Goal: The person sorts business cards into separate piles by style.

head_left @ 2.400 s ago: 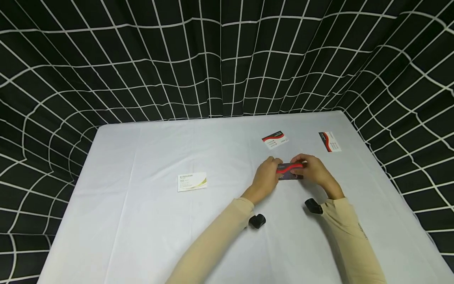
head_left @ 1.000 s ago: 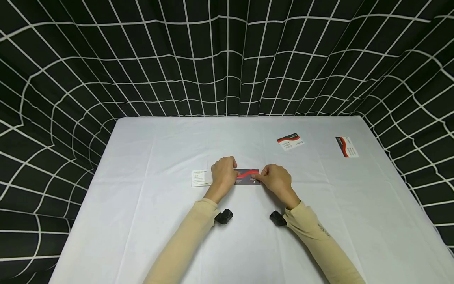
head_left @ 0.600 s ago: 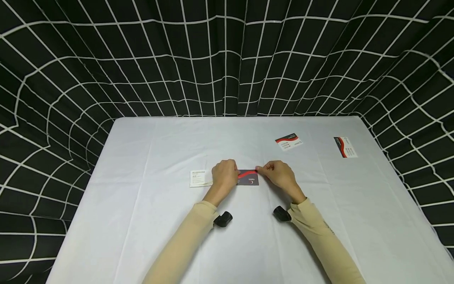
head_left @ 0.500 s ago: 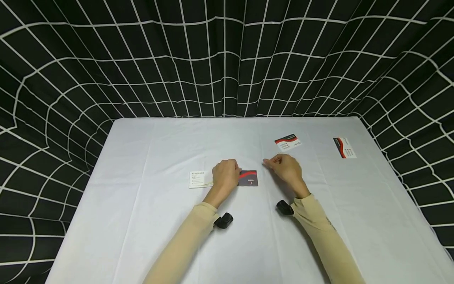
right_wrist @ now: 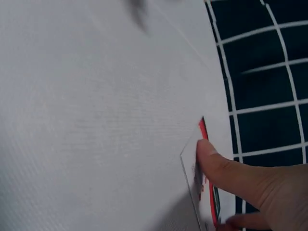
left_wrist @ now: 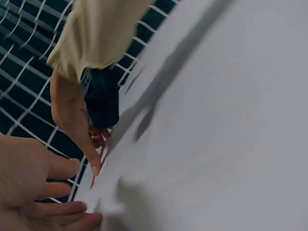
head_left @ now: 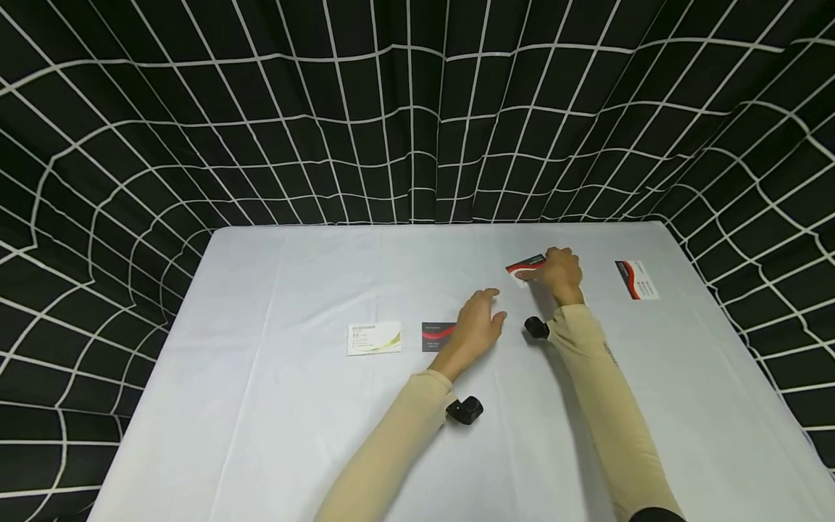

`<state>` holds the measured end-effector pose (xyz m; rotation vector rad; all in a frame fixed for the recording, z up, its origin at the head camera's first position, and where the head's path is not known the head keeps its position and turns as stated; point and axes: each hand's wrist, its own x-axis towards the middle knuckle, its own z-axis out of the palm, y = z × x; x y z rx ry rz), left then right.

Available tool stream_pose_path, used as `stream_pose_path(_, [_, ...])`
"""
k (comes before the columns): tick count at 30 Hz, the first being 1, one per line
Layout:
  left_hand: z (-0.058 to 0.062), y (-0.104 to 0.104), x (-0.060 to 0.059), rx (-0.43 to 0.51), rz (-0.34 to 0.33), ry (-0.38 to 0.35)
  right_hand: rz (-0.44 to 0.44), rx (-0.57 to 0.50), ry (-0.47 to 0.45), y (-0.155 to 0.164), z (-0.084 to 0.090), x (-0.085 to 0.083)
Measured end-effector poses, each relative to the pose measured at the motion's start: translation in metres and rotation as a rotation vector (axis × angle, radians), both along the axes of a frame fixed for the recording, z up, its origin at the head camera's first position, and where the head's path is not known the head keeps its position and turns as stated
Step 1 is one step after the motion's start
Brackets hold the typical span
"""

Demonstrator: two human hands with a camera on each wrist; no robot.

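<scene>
My right hand (head_left: 546, 267) reaches to the back right and pinches a red-and-white card (head_left: 524, 266). In the right wrist view the thumb (right_wrist: 226, 169) lies on top of this card (right_wrist: 198, 161), whose near edge is lifted off the cloth. My left hand (head_left: 484, 312) rests with relaxed fingers (left_wrist: 62, 166) on the table and holds nothing. Just left of it lies a dark card with a red wave (head_left: 437, 336). A white card with a green swoosh (head_left: 374, 338) lies to the left of the dark one.
A white cloth covers the table (head_left: 293, 435). Another red, black and white card (head_left: 636, 280) lies near the right edge. A black curtain with a white grid (head_left: 417, 109) hangs round the back and sides. Small black cameras (head_left: 464, 410) sit on both wrists.
Both hands let go of the dark card, which now lies beside the white card. The right hand moved back right to the red-and-white card; the left hand slid right.
</scene>
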<state>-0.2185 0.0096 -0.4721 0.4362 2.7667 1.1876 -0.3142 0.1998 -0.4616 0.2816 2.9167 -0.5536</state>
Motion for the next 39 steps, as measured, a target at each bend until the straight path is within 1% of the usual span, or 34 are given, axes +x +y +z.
stream_pose_path(4, [-0.003, 0.008, -0.012, 0.016, -0.022, -0.078, 0.053, -0.036, -0.023, -0.001, -0.002, 0.004])
stream_pose_path(7, [-0.004, 0.012, -0.015, -0.018, -0.037, -0.103, 0.067, -0.106, -0.027, -0.001, -0.001, 0.009])
stream_pose_path(10, [-0.008, 0.017, -0.014, -0.055, -0.038, -0.113, 0.101, -0.219, 0.021, 0.003, -0.005, 0.016])
stream_pose_path(12, [-0.011, 0.018, -0.012, -0.085, -0.032, -0.097, 0.153, -0.323, 0.06, 0.006, -0.01, 0.022])
stream_pose_path(14, [-0.013, 0.018, -0.011, -0.087, -0.028, -0.07, 0.199, -0.421, 0.099, 0.009, -0.014, 0.029])
stream_pose_path(16, [-0.014, 0.015, -0.011, -0.054, -0.006, -0.045, 0.227, -0.508, 0.129, 0.012, -0.018, 0.038])
stream_pose_path(18, [-0.013, 0.01, -0.011, 0.018, 0.034, -0.034, 0.222, -0.619, 0.131, 0.012, -0.02, 0.047])
stream_pose_path(20, [-0.012, 0.004, -0.012, 0.102, 0.088, -0.015, 0.195, -0.743, 0.104, 0.009, -0.021, 0.055])
stream_pose_path(23, [-0.01, -0.009, -0.014, 0.212, 0.148, -0.021, 0.137, -0.922, 0.04, -0.004, -0.021, 0.067])
stream_pose_path(25, [-0.01, -0.019, -0.014, 0.247, 0.17, -0.036, 0.112, -0.967, 0.01, -0.016, -0.02, 0.074])
stream_pose_path(27, [-0.008, -0.031, -0.011, 0.266, 0.177, -0.058, 0.089, -0.947, -0.006, -0.027, -0.019, 0.082])
stream_pose_path(29, [-0.005, -0.043, -0.008, 0.225, 0.197, -0.052, 0.079, -0.877, -0.022, -0.037, -0.016, 0.089])
stream_pose_path(31, [0.0, -0.054, -0.003, 0.133, 0.222, -0.034, 0.081, -0.758, -0.037, -0.046, -0.013, 0.097])
stream_pose_path(34, [0.008, -0.068, 0.004, -0.032, 0.257, -0.011, 0.134, -0.597, -0.062, -0.057, -0.009, 0.105])
stream_pose_path(37, [0.015, -0.076, 0.01, -0.141, 0.258, -0.01, 0.18, -0.517, -0.072, -0.065, -0.005, 0.111])
stream_pose_path(39, [0.016, -0.08, 0.013, -0.173, 0.25, -0.004, 0.186, -0.484, -0.061, -0.07, -0.003, 0.114])
